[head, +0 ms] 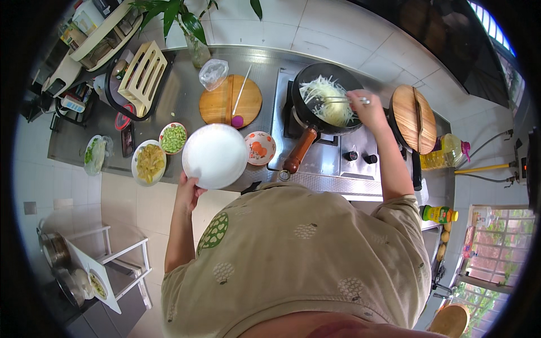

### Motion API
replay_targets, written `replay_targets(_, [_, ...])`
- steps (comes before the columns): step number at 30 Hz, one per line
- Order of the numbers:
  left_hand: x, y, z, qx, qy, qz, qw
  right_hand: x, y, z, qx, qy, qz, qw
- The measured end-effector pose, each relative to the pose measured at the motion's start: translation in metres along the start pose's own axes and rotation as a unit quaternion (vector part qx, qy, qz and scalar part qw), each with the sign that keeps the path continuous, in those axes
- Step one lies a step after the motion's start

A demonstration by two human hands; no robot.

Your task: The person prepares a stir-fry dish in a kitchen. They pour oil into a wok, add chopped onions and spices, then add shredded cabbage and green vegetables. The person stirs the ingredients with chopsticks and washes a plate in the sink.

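My left hand (190, 192) grips the rim of a white plate (215, 156), which is bare and tilted over the counter's front edge. My right hand (367, 109) holds chopsticks (336, 100) whose tips reach into white shredded vegetable (322, 94) in a black wok (305, 72). The wok stands on the gas hob with its wooden handle (301, 150) towards me. Close to the plate are a bowl of green beans (173, 138), a dish of yellowish pieces (150, 163) and a small orange-patterned bowl (260, 148).
A round wooden lid (211, 104) lies left of the hob, with a thin white stick on it. At right, another wooden lid (408, 114) covers a pan beside an oil bottle (448, 150). A slatted rack (143, 78) and plant vase (197, 50) stand at back left.
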State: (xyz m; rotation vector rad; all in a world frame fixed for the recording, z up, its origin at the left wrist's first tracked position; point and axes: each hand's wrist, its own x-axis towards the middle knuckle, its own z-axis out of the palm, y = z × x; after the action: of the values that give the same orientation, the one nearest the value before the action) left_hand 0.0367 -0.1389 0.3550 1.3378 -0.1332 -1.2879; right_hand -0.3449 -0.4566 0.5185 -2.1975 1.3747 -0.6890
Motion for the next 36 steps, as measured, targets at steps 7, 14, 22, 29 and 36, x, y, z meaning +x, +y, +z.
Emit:
replay_targets(7, [-0.005, -0.040, -0.031, -0.025, 0.013, -0.018, 0.999, 0.003, 0.035, -0.021, 0.002, 0.128, 0.041, 0.991])
replay_targets(14, [0.010, -0.049, -0.044, -0.005, 0.023, -0.011, 1.000, -0.003, 0.008, 0.028, 0.245, 0.077, 0.067, 0.964])
replay_targets(22, [0.004, -0.037, -0.044, 0.061, 0.032, -0.063, 0.996, -0.049, -0.028, 0.015, 0.218, 0.014, 0.024, 0.975])
replay_targets(29, [-0.026, 0.045, -0.012, 0.500, 0.023, 0.000, 0.866, -0.040, 0.006, -0.047, 0.086, 0.106, 0.120, 0.983])
replay_targets(36, [-0.029, 0.043, 0.147, 0.267, -0.271, 0.027, 0.924, 0.000, 0.050, 0.007, 0.052, 0.150, 0.097, 0.983])
